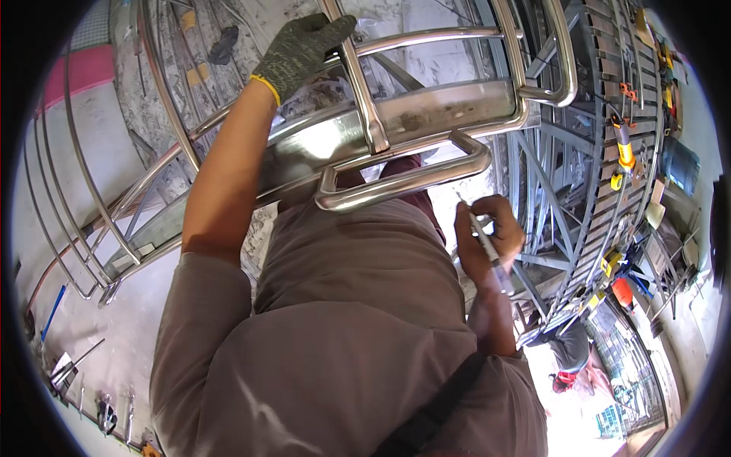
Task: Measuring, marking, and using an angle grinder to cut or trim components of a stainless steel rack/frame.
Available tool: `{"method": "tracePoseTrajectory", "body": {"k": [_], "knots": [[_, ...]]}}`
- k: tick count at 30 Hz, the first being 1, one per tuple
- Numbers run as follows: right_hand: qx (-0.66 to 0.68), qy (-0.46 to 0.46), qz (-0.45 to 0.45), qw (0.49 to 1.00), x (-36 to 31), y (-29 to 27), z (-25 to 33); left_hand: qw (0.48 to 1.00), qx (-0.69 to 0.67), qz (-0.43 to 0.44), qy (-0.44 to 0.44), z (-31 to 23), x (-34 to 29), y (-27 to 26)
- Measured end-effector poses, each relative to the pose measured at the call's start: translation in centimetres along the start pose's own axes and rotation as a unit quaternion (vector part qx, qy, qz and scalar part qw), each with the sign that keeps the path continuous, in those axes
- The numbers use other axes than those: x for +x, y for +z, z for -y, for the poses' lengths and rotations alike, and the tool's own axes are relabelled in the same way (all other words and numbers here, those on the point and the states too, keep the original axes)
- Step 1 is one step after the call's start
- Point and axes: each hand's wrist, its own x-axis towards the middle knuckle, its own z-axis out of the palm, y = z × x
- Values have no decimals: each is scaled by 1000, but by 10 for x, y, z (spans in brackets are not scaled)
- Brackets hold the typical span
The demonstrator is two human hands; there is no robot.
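My left hand (301, 57) wears a grey knit glove with a yellow cuff. Its fingers close around an upright polished tube (356, 91) of a stainless steel frame. Across my front lies the frame's flat steel band (449, 109), and a bent tube handle (403, 186) sticks out toward my belly. My right hand (499, 232) is bare, right of the handle and apart from it. A slim white-and-grey pen-like marker (487, 247) is pinched in its fingers, tip pointing up and away.
On the right, a slatted rack (594, 198) holds a yellow-and-black tool (623, 145) and other hand tools. More steel tubes (84, 160) curve along the left. Another person (567, 358) is at the lower right. A blue rod (53, 312) stands at the left.
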Motion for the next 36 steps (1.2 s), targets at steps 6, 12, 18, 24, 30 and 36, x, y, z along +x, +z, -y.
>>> {"method": "tracePoseTrajectory", "body": {"k": [6,12,18,24,30,36], "knots": [[115,31,-7,993,-7,42,4,995,-101,3,3,13,2,-4],[243,94,21,965,-12,64,3,987,-157,21,22,2,1,3],[200,107,12,974,-4,75,9,993,-118,16,14,6,12,5],[243,152,-47,957,-4,104,-4,993,-119,27,1,8,17,2],[206,158,-76,963,1,110,-7,997,-63,51,4,5,14,-8],[260,1,-105,960,4,132,-19,992,-127,29,0,5,8,-11]]}}
